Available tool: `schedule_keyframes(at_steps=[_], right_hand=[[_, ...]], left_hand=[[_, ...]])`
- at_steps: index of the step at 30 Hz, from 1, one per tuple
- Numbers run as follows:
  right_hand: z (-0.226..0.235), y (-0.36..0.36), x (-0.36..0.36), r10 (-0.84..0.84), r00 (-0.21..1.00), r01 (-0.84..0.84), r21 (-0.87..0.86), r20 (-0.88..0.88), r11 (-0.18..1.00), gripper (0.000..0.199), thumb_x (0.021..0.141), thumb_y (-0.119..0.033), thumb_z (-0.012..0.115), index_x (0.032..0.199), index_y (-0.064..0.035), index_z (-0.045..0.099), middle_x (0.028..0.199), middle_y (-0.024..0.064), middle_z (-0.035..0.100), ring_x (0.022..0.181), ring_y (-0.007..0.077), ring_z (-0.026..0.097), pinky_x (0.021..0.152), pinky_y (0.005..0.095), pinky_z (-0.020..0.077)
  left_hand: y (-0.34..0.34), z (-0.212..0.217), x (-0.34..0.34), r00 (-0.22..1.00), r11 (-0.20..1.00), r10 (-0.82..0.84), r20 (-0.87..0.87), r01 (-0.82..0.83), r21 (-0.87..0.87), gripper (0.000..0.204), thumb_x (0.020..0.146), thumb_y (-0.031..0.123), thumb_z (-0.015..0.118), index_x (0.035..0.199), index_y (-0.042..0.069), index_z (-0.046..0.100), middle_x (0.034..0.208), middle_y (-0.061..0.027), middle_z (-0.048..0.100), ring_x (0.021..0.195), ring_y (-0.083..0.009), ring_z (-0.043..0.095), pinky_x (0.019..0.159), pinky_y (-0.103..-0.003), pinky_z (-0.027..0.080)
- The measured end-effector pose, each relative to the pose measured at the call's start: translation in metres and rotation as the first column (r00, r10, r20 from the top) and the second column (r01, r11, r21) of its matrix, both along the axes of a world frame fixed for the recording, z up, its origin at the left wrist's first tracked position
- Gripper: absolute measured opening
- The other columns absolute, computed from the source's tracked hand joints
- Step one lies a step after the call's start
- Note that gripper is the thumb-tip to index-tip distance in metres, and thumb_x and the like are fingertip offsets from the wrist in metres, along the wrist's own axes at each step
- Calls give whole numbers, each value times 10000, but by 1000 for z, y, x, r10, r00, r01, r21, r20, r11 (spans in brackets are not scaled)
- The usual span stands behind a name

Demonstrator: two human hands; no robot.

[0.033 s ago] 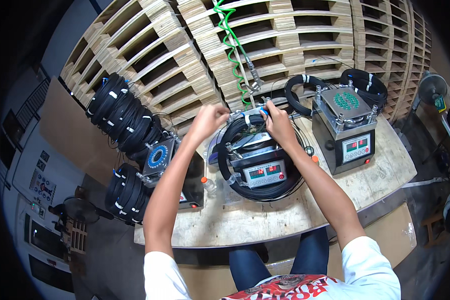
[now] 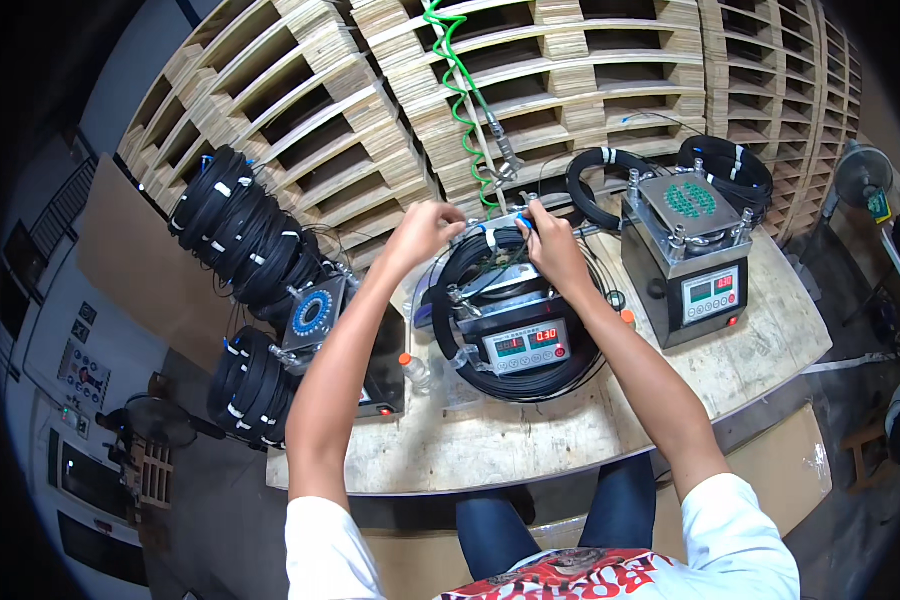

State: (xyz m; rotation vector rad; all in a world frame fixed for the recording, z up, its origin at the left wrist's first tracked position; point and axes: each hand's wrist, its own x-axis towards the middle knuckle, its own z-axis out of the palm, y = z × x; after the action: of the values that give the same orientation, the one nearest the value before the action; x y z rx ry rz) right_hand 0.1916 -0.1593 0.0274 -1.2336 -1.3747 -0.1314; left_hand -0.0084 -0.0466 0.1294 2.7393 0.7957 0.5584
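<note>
A black cable coil (image 2: 530, 385) lies around a small box machine with a red digital display (image 2: 523, 348) at the middle of the wooden table (image 2: 530, 440). Both my hands reach to the coil's far edge. My left hand (image 2: 425, 232) and my right hand (image 2: 552, 248) pinch the two ends of a thin white tie (image 2: 490, 236) that wraps the coil there. My fingertips hide part of the tie. A bit of blue shows at my right fingertips.
A second box machine with a green-dotted top (image 2: 695, 255) stands to the right, with black coils (image 2: 730, 165) behind it. On the left are a machine with a round blue plate (image 2: 315, 315) and stacked coils (image 2: 240, 235). A green spiral hose (image 2: 460, 90) hangs before wooden pallets (image 2: 590, 70). A small orange-capped bottle (image 2: 417, 372) is nearby.
</note>
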Motion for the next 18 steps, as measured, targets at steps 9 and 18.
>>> schedule_keyframes(at_steps=[9,18], right_hand=[[-8,4,7,7,999,-9,-54,-38,998,145,931,-44,643,984,34,533,857,271,667,852,459,650,673,463,508],[-4,6,9,38,999,-38,-24,-19,999,132,906,0,592,1010,1,510,859,260,658,853,468,639,676,532,473]], left_hand=[[78,-43,87,836,990,-51,-546,114,82,192,778,102,753,962,52,769,911,-178,741,844,-299,727,762,-380,577],[84,-39,88,758,946,-180,-627,309,102,156,774,89,683,884,-15,721,864,-243,696,814,-376,692,685,-442,533]])
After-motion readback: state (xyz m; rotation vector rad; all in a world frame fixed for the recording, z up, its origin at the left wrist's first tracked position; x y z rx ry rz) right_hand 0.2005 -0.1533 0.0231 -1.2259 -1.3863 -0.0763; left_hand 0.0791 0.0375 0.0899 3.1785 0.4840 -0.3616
